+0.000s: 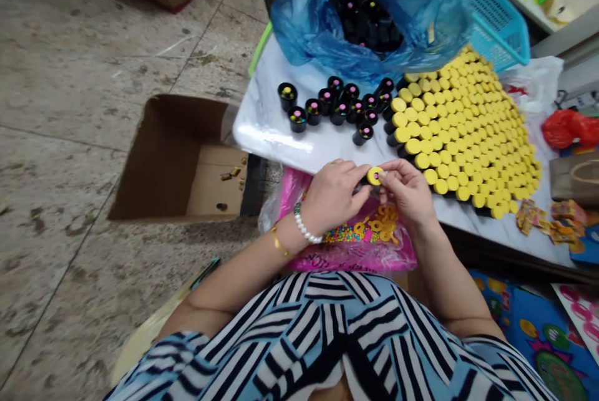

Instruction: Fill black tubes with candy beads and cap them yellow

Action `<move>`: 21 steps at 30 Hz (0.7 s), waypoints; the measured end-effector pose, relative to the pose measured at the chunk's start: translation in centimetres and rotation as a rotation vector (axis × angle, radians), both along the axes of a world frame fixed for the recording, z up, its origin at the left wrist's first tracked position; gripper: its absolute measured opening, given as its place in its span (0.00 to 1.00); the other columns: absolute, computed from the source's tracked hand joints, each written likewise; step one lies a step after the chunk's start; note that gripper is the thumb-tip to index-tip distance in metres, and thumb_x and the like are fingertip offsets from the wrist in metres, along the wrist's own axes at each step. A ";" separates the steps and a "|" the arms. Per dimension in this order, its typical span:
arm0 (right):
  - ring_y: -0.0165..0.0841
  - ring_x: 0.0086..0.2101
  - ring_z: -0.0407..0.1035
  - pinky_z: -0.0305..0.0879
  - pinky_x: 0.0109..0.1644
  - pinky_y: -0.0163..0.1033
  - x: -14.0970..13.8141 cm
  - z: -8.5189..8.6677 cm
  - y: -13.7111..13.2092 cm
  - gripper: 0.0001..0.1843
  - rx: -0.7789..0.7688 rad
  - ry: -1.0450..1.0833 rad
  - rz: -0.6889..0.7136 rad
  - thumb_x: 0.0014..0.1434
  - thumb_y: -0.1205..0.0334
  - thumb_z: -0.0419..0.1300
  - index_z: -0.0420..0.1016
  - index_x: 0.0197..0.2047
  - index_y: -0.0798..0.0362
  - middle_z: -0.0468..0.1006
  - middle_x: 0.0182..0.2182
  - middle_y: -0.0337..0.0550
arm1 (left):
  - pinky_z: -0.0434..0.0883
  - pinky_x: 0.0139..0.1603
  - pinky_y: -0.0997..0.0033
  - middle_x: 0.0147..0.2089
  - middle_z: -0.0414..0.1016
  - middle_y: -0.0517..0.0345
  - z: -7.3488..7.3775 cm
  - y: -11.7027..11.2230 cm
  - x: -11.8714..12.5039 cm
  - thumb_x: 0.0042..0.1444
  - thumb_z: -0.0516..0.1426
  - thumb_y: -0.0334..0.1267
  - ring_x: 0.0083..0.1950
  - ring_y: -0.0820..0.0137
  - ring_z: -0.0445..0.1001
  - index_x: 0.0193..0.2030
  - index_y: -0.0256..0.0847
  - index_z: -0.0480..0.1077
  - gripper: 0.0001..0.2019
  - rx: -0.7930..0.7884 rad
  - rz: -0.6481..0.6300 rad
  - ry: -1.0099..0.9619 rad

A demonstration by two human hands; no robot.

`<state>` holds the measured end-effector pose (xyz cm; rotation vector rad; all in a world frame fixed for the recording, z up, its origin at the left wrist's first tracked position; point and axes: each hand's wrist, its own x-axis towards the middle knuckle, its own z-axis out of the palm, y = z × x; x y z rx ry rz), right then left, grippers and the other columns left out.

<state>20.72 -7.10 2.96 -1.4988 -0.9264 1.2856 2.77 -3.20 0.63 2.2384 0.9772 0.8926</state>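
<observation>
My left hand (334, 195) is closed around a small black cup (360, 185), mostly hidden by the fingers. On the cup's mouth sits a yellow ring (370, 171) with something pink in its hole. My right hand (408, 192) pinches this ring at its edge between thumb and fingers. Below both hands lies a pink plastic bag (369, 259) holding loose yellow rings (386, 221) and small coloured beads (344, 234). Several open black cups with pink or yellow centres (340, 112) stand on the white table (274, 133) beyond my hands.
Many yellow-topped black cups (461, 133) stand packed together at the right. Behind, a blue plastic bag (421, 8) holds more black cups, beside a blue basket (503, 24). An open cardboard box (159, 158) is on the floor at left. Small orange packets (564, 220) lie at the right edge.
</observation>
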 end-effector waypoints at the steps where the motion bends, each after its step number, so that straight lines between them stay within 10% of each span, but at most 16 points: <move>1: 0.24 0.15 0.66 0.62 0.18 0.28 0.0 0.1 0.0 0.18 -0.015 0.007 0.013 0.56 0.50 0.73 0.74 0.41 0.51 0.75 0.19 0.29 | 0.67 0.38 0.69 0.32 0.75 0.58 0.5 0.0 0.0 0.65 0.59 0.39 0.34 0.69 0.71 0.53 0.40 0.77 0.12 -0.085 -0.043 -0.033; 12: 0.24 0.14 0.63 0.64 0.18 0.29 -0.1 0.1 -0.1 0.24 -0.020 0.019 -0.006 0.54 0.43 0.72 0.67 0.40 0.48 0.72 0.18 0.25 | 0.62 0.18 0.78 0.20 0.72 0.64 -0.1 1.3 2.1 0.69 0.55 0.48 0.16 0.75 0.68 0.41 0.41 0.72 0.13 -0.757 -0.085 -0.340; 16: 0.23 0.15 0.61 0.63 0.17 0.28 -0.3 -0.8 -0.8 0.24 0.060 -0.006 -0.078 0.52 0.45 0.74 0.68 0.39 0.49 0.69 0.18 0.24 | 0.66 0.25 0.78 0.26 0.75 0.64 -0.4 0.7 0.8 0.65 0.60 0.42 0.22 0.75 0.72 0.60 0.41 0.70 0.19 -0.601 -0.182 -0.308; 21: 0.25 0.27 0.72 0.75 0.31 0.31 -0.4 -1.8 -2.6 0.18 0.175 0.133 -0.139 0.59 0.49 0.69 0.78 0.46 0.52 0.79 0.31 0.36 | 0.67 0.33 0.77 0.33 0.80 0.60 -1.0 -0.3 0.7 0.63 0.61 0.35 0.29 0.76 0.72 0.57 0.40 0.75 0.16 -0.283 -0.057 -0.241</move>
